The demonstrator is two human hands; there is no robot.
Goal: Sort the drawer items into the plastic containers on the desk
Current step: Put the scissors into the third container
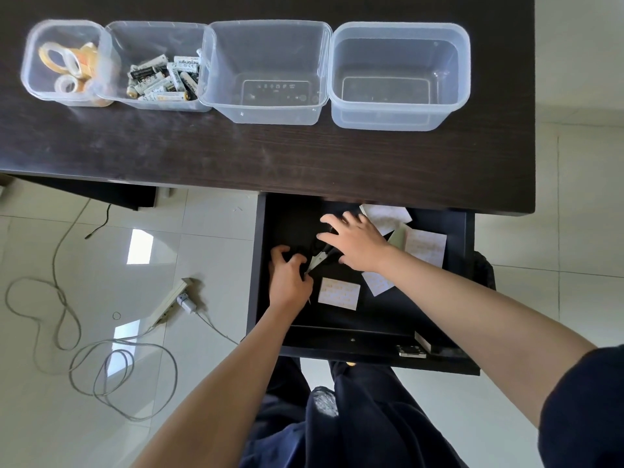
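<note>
Both hands down in the open drawer [469,265]; scissors [319,259] lie between them on the drawer floor, blades pale, handles dark and hard to separate from the dark wood.

Long axis of the scissors runs on a diagonal: blade tip toward the left hand [288,276], handle end under the right hand [354,243]; so the tip points at the left grip and the loops sit beneath the right palm's fingers.

Left hand: fingers curled, knuckles up, just beside the blade tip; whether it actually pinches anything, cannot tell; a thin point shows below its heel, possibly a second item, too small to name.

Right hand: fingers spread and fairly straight, laid over the handle end, pressing or covering rather than closed round it; it looks the nearer hand to the handles, so my guess is the lift falls to it.

Paper slips [339,293] lie just to the near side of the right hand, more beyond its wrist.

Far from both grips, up on the desk [270,153]: four clear tubs; tape tub [37,79], battery tub [118,92], two empty tubs [270,109] [400,119]; scissors likely go to an empty one.
</note>
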